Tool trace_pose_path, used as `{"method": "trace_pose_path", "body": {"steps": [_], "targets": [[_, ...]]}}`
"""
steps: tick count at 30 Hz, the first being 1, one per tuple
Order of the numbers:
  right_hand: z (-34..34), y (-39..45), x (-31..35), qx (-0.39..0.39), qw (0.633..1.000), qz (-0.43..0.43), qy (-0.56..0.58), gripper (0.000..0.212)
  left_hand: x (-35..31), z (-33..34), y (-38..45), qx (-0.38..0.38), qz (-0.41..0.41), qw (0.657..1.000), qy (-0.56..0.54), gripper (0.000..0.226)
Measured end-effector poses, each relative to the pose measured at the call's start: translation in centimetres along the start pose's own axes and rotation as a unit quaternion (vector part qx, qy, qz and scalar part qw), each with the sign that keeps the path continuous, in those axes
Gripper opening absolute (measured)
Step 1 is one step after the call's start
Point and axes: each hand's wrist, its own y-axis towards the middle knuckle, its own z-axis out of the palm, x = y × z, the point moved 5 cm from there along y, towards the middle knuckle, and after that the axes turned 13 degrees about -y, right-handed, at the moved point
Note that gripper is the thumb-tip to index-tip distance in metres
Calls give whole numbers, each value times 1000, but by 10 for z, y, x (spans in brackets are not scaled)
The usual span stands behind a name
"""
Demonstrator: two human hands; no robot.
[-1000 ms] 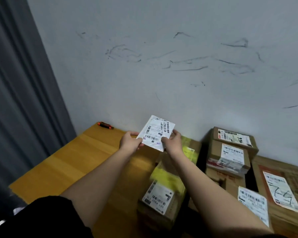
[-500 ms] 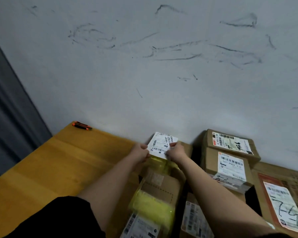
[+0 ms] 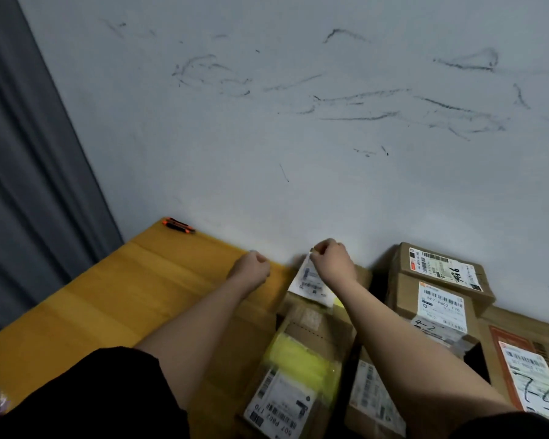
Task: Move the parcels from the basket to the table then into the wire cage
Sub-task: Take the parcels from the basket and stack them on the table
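Right hand (image 3: 332, 263) pinches the top corner of a white label (image 3: 309, 282), fingers curled tight on it. I see the label hanging tilted, its lower edge over the yellow-taped box (image 3: 301, 353). That box is my landmark. Left hand (image 3: 251, 269) sits left of the label, apart from it, fingers curled into a loose fist with nothing in it, over the table (image 3: 108, 299).

The yellow-taped box lies flat on the table, long side running toward the wall (image 3: 298, 153), a barcode label on its near end. Just right of it, touching or nearly so, a second box (image 3: 374, 400) with a blurred label. Farther right and toward the wall, 2 stacked boxes: top box (image 3: 438, 267) with handwriting on its label, lower box (image 3: 438, 308) marked "4-2". Right of those, at the frame edge, a big flat box (image 3: 526, 369) with a label marked "7-9".

Well left of the yellow-taped box, at the table's far corner against the wall, an orange-black cutter (image 3: 178, 225). Grey curtain (image 3: 29, 185) hangs left of the table. Wall carries dark scuff marks. Black sleeves at the bottom edge. I can't see a basket or cage in this view.
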Motion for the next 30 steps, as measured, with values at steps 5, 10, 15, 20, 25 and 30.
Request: {"method": "trace_pose_path", "body": {"steps": [5, 10, 15, 20, 25, 30], "targets": [[-13, -74, 105, -6, 991, -134, 2, 12, -11, -94, -65, -146, 94, 960, 220, 12], [21, -181, 189, 14, 972, -231, -34, 17, 27, -191, -158, -235, 117, 894, 364, 25], [96, -309, 235, 68, 947, -305, -72, 13, 132, -270, -265, -252, 50, 877, 407, 28], [207, -422, 230, 180, 911, -349, -125, 17, 283, -309, -356, -263, -77, 899, 341, 29], [311, -500, 200, 280, 861, -374, -199, 29, 428, -308, -426, -256, -226, 911, 232, 34], [405, -544, 158, 348, 820, -381, -249, 27, 537, -266, -461, -221, -323, 905, 166, 43]]}}
